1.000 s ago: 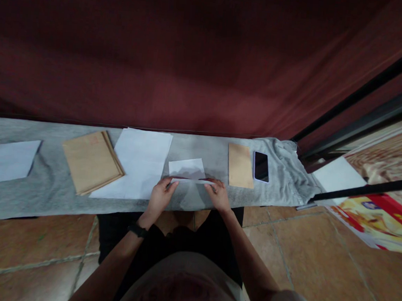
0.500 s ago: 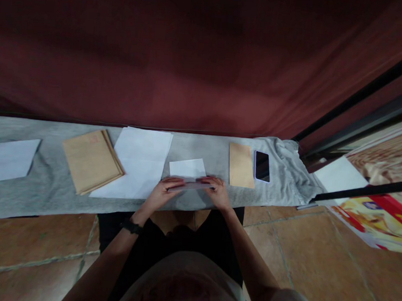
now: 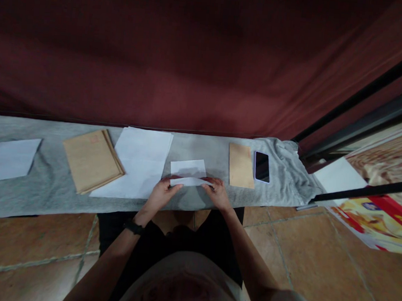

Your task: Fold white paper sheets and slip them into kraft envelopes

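In front of me, a white sheet of paper point(image 3: 188, 167) is partly folded, its near part raised as a narrow strip. My left hand point(image 3: 163, 192) pinches the left end of this strip, thumb on the near side and fingers behind. At the right end my right hand point(image 3: 217, 193) grips it the same way. The far part of the sheet lies on the grey cloth. Left of my hands is a stack of white paper point(image 3: 141, 157). A brown envelope point(image 3: 241, 165) lies to the right.
A pile of brown envelopes point(image 3: 92, 160) overlaps the white stack. More white paper point(image 3: 7, 159) is at the far left. A phone point(image 3: 262, 166) lies beside the single envelope on the grey cloth point(image 3: 61, 204). A red curtain point(image 3: 193, 75) hangs behind.
The raised edge of the paper has tilted, so more of its white face shows. My left thumb has come round to the near side; both hands stay nearly in place.
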The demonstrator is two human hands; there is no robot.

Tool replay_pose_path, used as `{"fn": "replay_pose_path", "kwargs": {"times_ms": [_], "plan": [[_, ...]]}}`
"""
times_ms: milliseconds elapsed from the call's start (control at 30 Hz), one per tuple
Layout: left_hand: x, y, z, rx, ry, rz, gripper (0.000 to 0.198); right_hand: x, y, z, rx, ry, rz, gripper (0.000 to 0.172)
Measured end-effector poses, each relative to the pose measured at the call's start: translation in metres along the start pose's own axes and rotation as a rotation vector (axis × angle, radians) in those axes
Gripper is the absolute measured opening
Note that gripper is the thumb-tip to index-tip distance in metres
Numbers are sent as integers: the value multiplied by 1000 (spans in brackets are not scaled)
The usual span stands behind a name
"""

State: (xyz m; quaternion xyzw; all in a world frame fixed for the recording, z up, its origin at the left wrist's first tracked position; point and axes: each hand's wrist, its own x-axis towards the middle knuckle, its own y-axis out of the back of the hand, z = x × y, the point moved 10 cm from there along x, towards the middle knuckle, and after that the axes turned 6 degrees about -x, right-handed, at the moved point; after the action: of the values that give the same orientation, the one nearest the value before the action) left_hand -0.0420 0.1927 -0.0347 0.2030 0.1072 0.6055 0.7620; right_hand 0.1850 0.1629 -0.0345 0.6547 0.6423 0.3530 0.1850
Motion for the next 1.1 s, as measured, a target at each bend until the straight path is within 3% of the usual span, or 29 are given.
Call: {"fn": "replay_pose_path", "kwargs": {"times_ms": [67, 167, 233, 333, 467, 600, 800, 1100], "plan": [[-2, 18, 9, 53, -7, 196, 40, 2, 2, 6, -9, -60, 49, 18], [-16, 35, 44, 226, -179, 454, 45, 7, 0, 13, -19, -106, 79, 24], [-22, 21, 71, 360, -340, 423, 43, 11, -3, 15, -30, -128, 102, 22], [-26, -23, 94, 540, -500, 222, 46, 15, -6, 15, -49, -152, 130, 19], [-17, -78, 79, 676, -456, -54, 52, 16, -8, 12, -97, -171, 146, 21], [-7, -96, 54, 736, -331, -133, 58, 17, -8, 8, -170, -183, 145, 21], [-4, -91, 44, 776, -269, -116, 61, 17, -10, 5, -253, -205, 139, 20], [3, -61, 21, 763, -146, 30, 64, 16, -8, 2, -278, -199, 152, 16]]}}
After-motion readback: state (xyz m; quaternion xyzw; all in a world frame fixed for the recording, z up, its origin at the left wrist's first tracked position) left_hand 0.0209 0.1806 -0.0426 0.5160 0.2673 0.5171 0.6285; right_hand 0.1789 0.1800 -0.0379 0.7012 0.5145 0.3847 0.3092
